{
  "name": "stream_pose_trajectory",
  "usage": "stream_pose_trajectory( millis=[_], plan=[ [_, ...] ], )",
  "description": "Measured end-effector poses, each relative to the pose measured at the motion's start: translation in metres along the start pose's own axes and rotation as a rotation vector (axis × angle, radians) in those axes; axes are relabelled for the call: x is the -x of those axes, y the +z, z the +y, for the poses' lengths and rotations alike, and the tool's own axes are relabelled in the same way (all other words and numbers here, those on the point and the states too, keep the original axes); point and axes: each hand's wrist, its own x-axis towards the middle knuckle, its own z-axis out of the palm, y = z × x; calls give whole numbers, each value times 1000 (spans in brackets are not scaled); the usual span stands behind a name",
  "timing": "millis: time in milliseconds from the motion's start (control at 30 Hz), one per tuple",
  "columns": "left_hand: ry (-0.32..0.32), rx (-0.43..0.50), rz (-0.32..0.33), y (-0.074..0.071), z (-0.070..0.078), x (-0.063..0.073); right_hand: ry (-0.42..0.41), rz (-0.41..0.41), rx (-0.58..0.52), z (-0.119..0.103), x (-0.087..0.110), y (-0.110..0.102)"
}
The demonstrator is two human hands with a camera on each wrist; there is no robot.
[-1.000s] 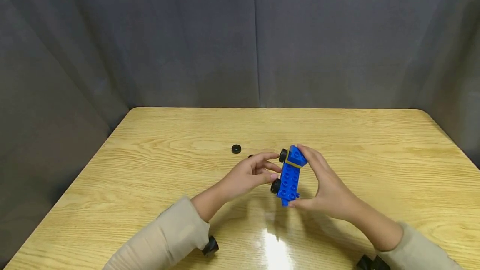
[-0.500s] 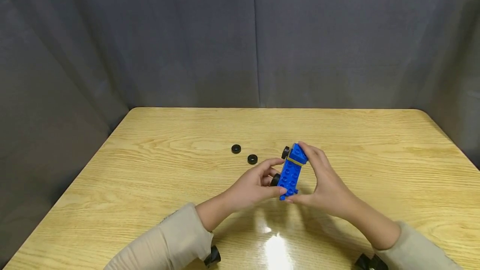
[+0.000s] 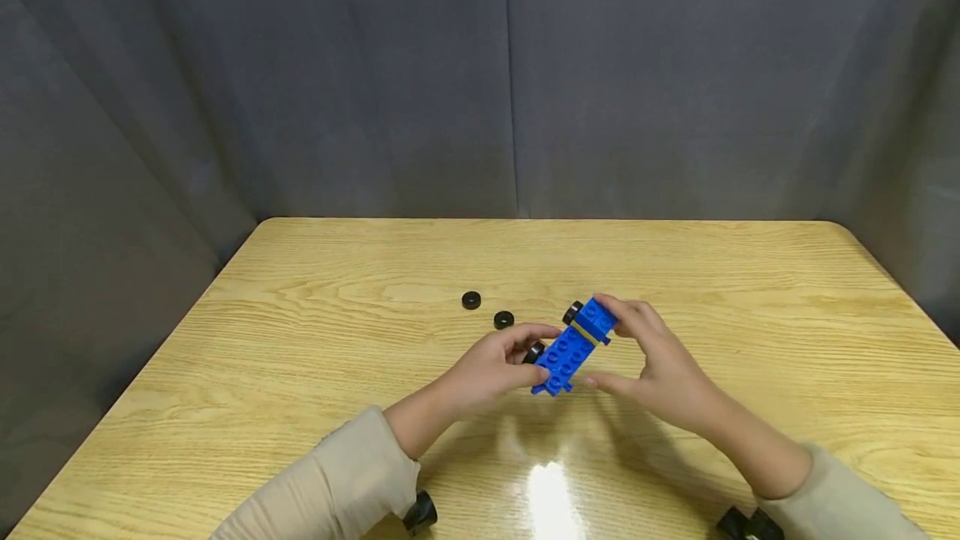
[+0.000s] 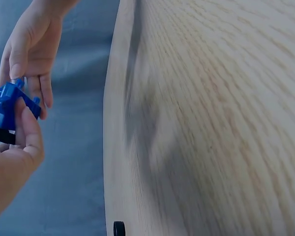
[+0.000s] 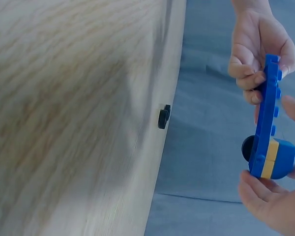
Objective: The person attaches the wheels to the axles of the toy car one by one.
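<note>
A blue toy car (image 3: pixel 567 355) made of studded bricks, with a thin yellow layer under its front block, is held tilted above the table. Two black wheels show along its left side. My left hand (image 3: pixel 487 369) pinches the rear end, thumb on top and fingers beneath. At the front end, the fingers of my right hand (image 3: pixel 667 373) touch the blue block (image 5: pixel 284 158), while its thumb stands apart from the car. No wheels show on the car's right side in the head view.
Two loose black wheels (image 3: pixel 471 300) lie on the wooden table (image 3: pixel 337 273), just beyond my left hand. A grey cloth (image 3: pixel 375 90) hangs behind the table and along its sides. Black wrist devices (image 3: pixel 422 513) show by both sleeves.
The car has turned clockwise, its rear swinging left with my left hand, which has taken hold of that end. My right thumb has come off the rear.
</note>
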Motion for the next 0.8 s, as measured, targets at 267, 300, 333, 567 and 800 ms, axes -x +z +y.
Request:
stream_pose_trajectory(
  millis=[267,300,333,567,800],
  plan=[
    [-34,23,-17,-7,-3,-4,-46,23,-18,6,1,-2],
    [-34,25,-25,-8,-3,-4,-49,27,-16,7,0,-2],
    [-33,28,-34,-8,-3,-4,-53,29,-11,7,0,-3],
    [-42,78,-106,-14,-4,-4,-95,18,-28,12,-2,-7],
    [-34,120,-176,-21,-5,-5,-174,-14,-43,20,-6,-12]
  ],
)
